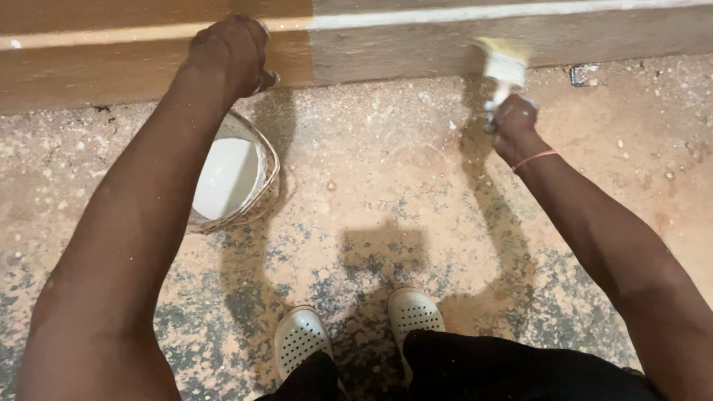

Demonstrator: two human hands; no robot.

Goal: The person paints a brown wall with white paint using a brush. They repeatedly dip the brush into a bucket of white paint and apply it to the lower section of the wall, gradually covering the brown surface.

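My right hand [514, 122] clamps the paintbrush [502, 65], bristles above my fingers against the board [445, 44], while my left hand [229, 52] grips the tub [230, 178] handle, keeping paint beneath it.

Paintbrush [503, 67] bristles blurred; handle buried in right hand [514, 125]. Bucket [236, 177] partly hidden behind left forearm. Plank [445, 37] cut off by top edge.

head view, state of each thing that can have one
left hand: closed on a handle at the plank
right hand: fingers shut on the paintbrush
paintbrush: upright, bristles blurred against the plank
wooden plank: left part glossy amber, right part dull grey-brown
bucket: open, holding white liquid
floor: dusty, speckled
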